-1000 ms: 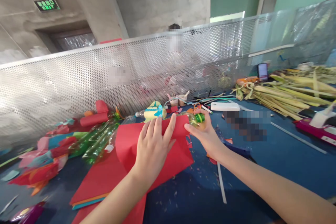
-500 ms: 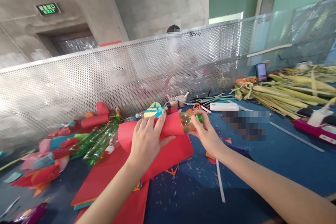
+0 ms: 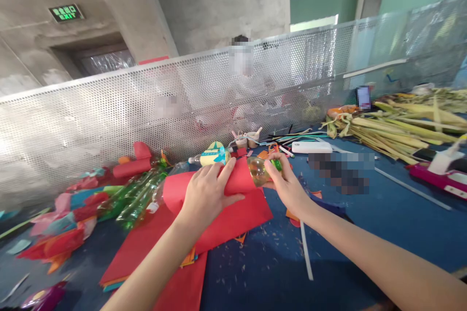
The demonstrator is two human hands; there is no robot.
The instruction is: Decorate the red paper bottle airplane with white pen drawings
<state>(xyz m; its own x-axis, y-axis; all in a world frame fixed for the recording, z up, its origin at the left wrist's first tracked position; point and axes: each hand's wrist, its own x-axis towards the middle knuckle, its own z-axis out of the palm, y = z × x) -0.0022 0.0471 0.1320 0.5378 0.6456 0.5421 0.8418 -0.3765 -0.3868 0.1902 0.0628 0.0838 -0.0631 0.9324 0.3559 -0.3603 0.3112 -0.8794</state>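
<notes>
A red paper sheet (image 3: 233, 214) lies on the blue table (image 3: 365, 233), its far edge curled over a clear plastic bottle (image 3: 257, 170) with a green cap. My left hand (image 3: 206, 196) presses the rolled red paper down onto the bottle, fingers spread. My right hand (image 3: 288, 186) grips the bottle's neck end at the cap, fingers wrapped round it. Most of the bottle is hidden under the paper.
Green plastic bottles (image 3: 136, 197) and coloured paper scraps (image 3: 54, 233) lie at left. A decorated bottle (image 3: 213, 154) and small cups (image 3: 248, 138) sit behind. Long dried leaves (image 3: 401, 129) and a pink tool (image 3: 438, 175) are at right. A perforated metal screen (image 3: 146, 107) has a person behind it.
The red paper has been rolled further round the bottle. My left hand shifted slightly left and down on the roll; my right hand stayed at the bottle's cap end.
</notes>
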